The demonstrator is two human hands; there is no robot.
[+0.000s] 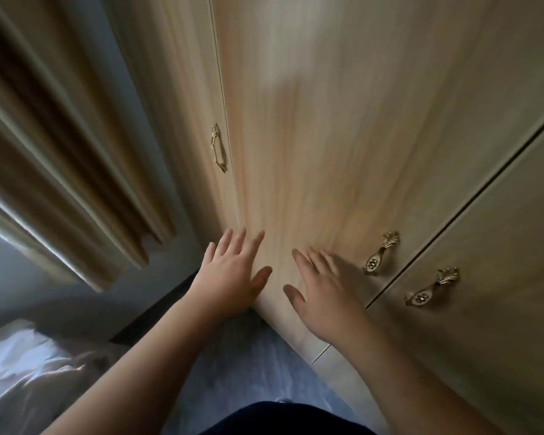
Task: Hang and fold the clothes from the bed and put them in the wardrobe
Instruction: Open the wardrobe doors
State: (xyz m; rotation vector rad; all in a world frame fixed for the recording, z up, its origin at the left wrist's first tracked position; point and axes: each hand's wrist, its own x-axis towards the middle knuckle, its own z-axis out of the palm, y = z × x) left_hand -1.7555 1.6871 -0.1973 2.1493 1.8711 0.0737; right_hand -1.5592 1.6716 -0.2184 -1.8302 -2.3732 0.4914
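Note:
A light wooden wardrobe (343, 136) fills the view in front of me, its doors closed. My left hand (233, 271) lies flat on the middle door near its left edge, fingers spread. My right hand (321, 287) is flat on the same door beside it, fingers apart, empty. A gold handle (219, 147) sits on the left door, above my left hand. Two more gold handles (380, 252) (431, 287) are to the right of my right hand. The bed (22, 372), with white bedding, shows at the bottom left. No clothes are in my hands.
Brown curtains (60, 167) hang at the left beside the wardrobe. A strip of blue-grey floor (248, 365) runs between the bed and the wardrobe base. My dark clothing (283, 419) shows at the bottom edge.

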